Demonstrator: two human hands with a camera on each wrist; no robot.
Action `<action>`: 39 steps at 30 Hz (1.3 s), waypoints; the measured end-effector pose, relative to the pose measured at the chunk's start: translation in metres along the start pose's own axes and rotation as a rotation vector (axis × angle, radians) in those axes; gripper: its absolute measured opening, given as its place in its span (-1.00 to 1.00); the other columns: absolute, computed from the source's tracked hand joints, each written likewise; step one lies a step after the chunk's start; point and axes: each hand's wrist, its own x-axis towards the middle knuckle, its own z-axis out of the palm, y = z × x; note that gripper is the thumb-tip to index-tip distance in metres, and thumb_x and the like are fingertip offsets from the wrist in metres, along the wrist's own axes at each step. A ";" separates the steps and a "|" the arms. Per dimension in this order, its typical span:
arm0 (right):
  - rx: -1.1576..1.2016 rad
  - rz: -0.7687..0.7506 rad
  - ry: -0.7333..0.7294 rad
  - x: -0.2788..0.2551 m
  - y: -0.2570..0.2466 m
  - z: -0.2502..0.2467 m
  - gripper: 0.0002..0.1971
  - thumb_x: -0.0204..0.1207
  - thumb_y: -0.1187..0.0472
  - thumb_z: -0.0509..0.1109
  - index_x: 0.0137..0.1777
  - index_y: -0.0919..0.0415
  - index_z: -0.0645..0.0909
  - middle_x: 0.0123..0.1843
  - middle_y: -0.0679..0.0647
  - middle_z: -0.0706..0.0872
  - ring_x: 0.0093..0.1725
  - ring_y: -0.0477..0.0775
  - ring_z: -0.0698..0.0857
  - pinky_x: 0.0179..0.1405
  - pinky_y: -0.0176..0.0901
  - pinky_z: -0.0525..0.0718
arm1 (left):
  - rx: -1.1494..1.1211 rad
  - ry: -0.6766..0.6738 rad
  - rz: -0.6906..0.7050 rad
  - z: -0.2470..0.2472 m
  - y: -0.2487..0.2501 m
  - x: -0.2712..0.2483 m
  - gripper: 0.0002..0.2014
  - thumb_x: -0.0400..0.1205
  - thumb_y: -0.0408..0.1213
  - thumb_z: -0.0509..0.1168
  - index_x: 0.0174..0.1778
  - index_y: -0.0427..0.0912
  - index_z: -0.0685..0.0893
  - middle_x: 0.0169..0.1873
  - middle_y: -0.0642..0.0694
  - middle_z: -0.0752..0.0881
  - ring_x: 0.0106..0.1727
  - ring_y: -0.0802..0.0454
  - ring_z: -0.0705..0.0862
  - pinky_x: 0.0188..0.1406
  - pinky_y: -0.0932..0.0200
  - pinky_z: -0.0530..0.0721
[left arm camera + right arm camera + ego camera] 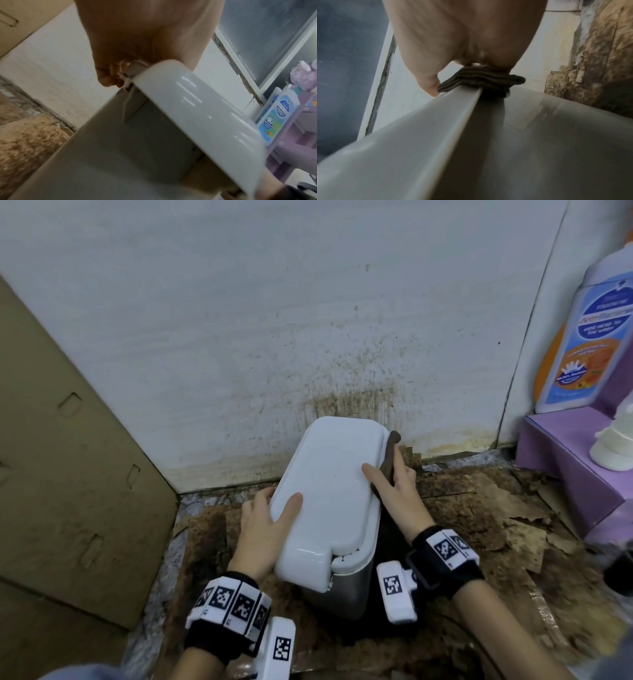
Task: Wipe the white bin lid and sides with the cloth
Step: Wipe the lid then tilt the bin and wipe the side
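A white bin stands by the wall, its glossy lid (329, 474) closed over a grey-white body (349, 587). My left hand (263, 515) grips the lid's left edge, thumb on top and fingers curled under the rim; the left wrist view shows those fingers (109, 78) tucked beneath the lid (197, 108). My right hand (397, 491) holds a folded dark brown cloth (388, 460) against the lid's right edge, thumb lying on the lid top. In the right wrist view the cloth (481, 79) wraps over the rim (471, 102) under my right hand (462, 33).
A stained white wall (274, 320) rises right behind the bin. A cardboard sheet (68, 457) leans at the left. At the right stand a purple box (565, 474) and a wash bottle (589, 337). Torn brown cardboard (496, 508) covers the floor.
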 end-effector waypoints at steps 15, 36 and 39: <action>-0.178 -0.119 -0.221 0.083 -0.023 -0.035 -0.27 0.55 -0.27 0.43 0.69 -0.29 0.25 0.61 -0.16 0.46 0.51 -0.01 0.55 0.37 -0.02 0.64 | -0.028 0.152 -0.087 0.023 0.000 -0.047 -0.22 0.49 0.44 0.27 0.61 0.44 0.13 0.33 -0.09 0.42 -0.09 0.41 0.31 0.30 -0.12 0.55; 0.100 -0.222 0.035 0.064 -0.008 -0.023 -0.44 0.56 0.06 0.56 0.52 -0.26 0.50 0.50 -0.37 0.58 0.49 -0.25 0.55 0.51 0.12 0.59 | -0.123 0.171 0.054 0.009 -0.019 -0.018 -0.29 0.36 0.51 0.29 0.47 0.52 0.39 0.24 0.04 0.68 0.23 0.01 0.70 0.21 -0.19 0.74; 0.152 -0.225 0.138 0.053 -0.005 -0.022 -0.44 0.53 0.07 0.58 0.49 -0.28 0.53 0.47 -0.38 0.59 0.50 -0.24 0.54 0.53 0.13 0.57 | -0.074 0.133 0.122 -0.003 -0.015 -0.007 -0.37 0.43 0.48 0.28 0.45 0.48 0.46 0.25 0.09 0.70 0.28 0.02 0.68 0.23 -0.18 0.72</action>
